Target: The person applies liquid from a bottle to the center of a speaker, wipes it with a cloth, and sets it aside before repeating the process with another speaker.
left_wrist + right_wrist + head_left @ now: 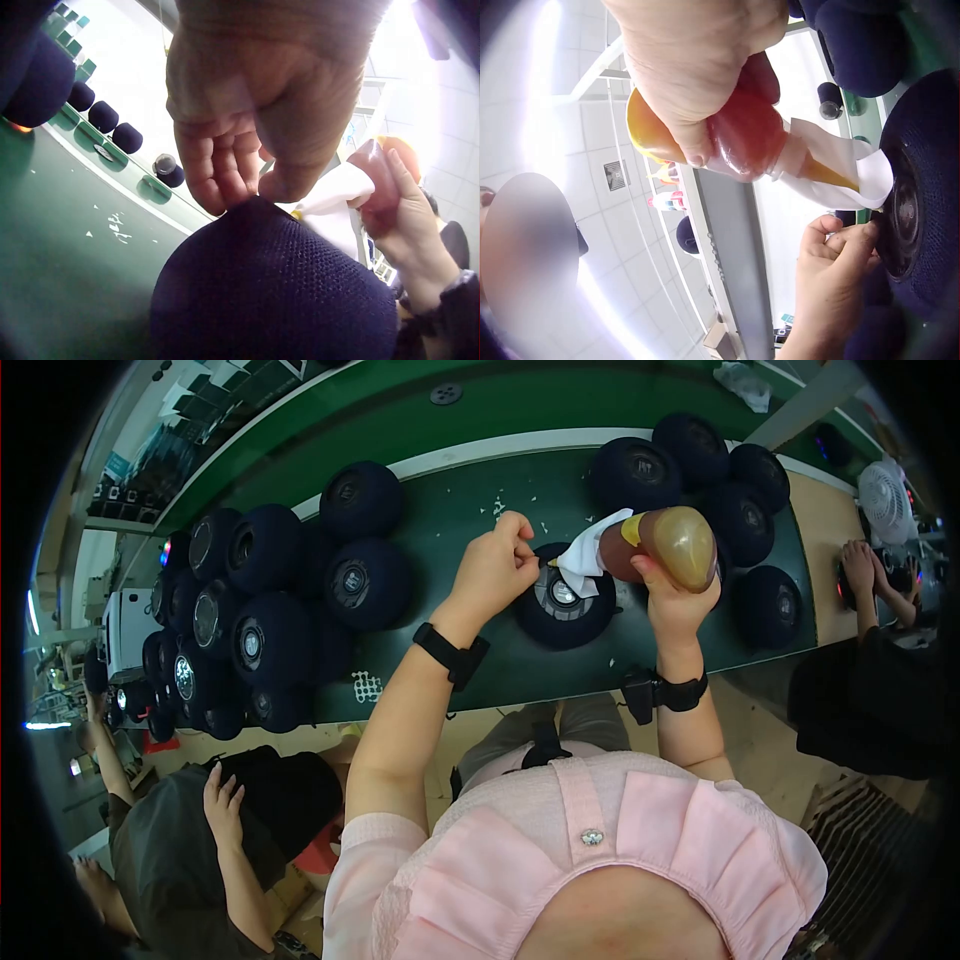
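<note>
green counter [440,520], workshop room | far left: heap [250,610] of dark round speakers | left hand [495,565], grip pinched on rim of centre speaker [560,622], face-up mid-counter | bottle [665,545] long axis near level, tissue-wrapped nozzle [590,555] pointing left onto speaker face | right hand [672,605], grip clamped round bottle | bare counter between heap and centre speaker; cluster [700,470] crowds right edge

Pink pleated short-sleeved top [640,840], pearl button [592,837], black wrist straps [452,652]
</note>
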The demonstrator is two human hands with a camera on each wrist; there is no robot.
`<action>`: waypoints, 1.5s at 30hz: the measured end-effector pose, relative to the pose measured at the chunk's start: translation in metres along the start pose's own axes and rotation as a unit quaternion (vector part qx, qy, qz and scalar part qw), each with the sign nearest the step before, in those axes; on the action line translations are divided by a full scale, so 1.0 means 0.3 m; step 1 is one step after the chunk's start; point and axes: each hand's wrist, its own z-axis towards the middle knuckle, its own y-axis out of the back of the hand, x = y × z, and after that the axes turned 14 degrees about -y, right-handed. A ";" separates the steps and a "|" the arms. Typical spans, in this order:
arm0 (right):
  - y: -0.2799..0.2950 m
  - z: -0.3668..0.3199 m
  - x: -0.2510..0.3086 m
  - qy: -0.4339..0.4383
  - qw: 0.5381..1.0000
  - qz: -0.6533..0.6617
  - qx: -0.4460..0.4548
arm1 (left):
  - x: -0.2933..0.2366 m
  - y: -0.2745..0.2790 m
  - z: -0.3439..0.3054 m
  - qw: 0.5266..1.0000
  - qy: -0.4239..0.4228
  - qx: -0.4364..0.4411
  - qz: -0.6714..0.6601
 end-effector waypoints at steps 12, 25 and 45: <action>0.060 -0.092 -0.106 -0.224 0.955 0.180 -0.076 | 0.005 -0.002 -0.002 1.000 0.003 0.008 -0.007; 0.064 -0.173 -0.069 -0.165 0.976 0.138 -0.033 | -0.004 0.006 0.013 0.999 0.024 0.013 -0.017; 0.058 -0.196 -0.110 -0.335 0.896 0.289 -0.036 | -0.157 -0.080 -0.204 0.960 0.247 -0.027 0.128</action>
